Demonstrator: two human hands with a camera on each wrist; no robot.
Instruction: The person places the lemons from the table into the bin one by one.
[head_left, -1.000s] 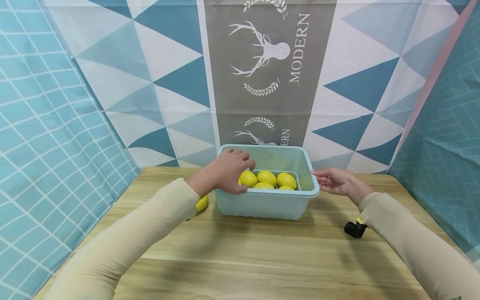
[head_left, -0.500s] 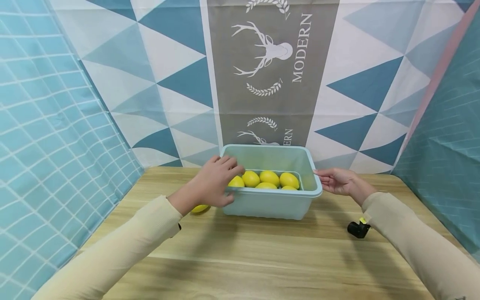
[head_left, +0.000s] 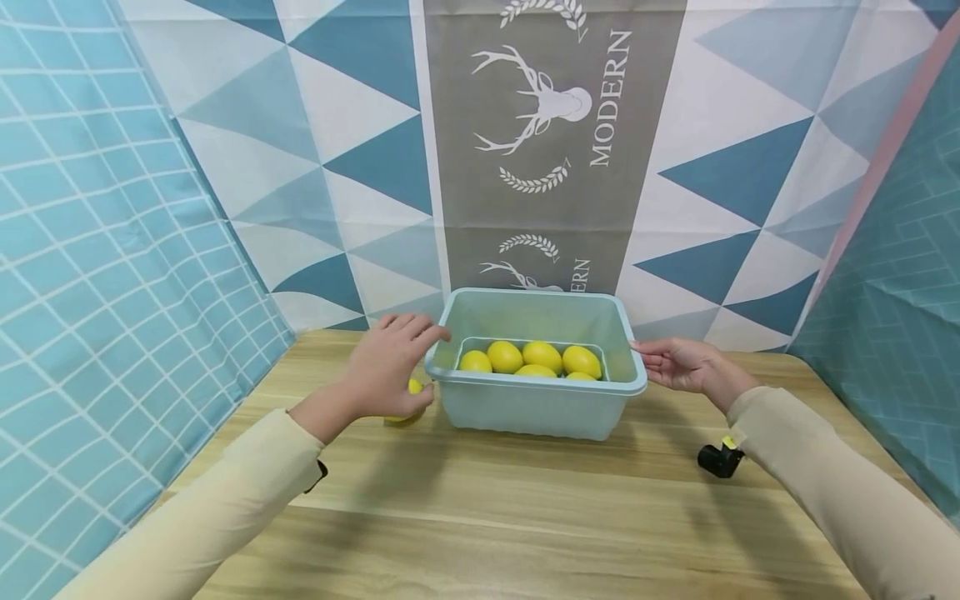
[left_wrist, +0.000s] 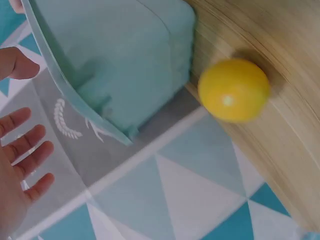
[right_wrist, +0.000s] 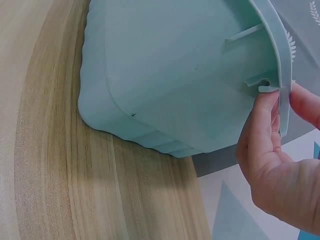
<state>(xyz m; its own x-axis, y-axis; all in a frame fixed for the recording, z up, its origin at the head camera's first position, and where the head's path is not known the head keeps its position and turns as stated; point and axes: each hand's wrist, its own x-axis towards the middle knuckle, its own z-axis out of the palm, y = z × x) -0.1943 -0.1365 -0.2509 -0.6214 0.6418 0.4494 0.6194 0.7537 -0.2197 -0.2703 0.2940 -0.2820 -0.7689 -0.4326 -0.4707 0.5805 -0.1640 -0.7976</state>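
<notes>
A pale blue-green plastic bin (head_left: 532,410) stands on the table and holds several lemons (head_left: 542,357) on its floor. My right hand (head_left: 678,364) pinches the bin's right rim; in the right wrist view the thumb lies outside the flange and the fingers (right_wrist: 262,117) are tucked beneath it. Off the bin's left end is my left hand (head_left: 382,367), fingers spread and holding nothing. Another lemon (left_wrist: 234,90) lies on the table beside the bin's left side, partly hidden behind my left hand in the head view.
The wood-grain table (head_left: 480,517) runs back to a patterned cloth wall (head_left: 547,167), close behind the bin. Tiled-print cloth (head_left: 112,250) hangs along the left. A small black fitting with a yellow part (head_left: 720,458) sits near the right sleeve.
My left hand has moved left, from over the bin's inside to beyond its left end, uncovering the lemons there. The right hand keeps its hold on the rim.
</notes>
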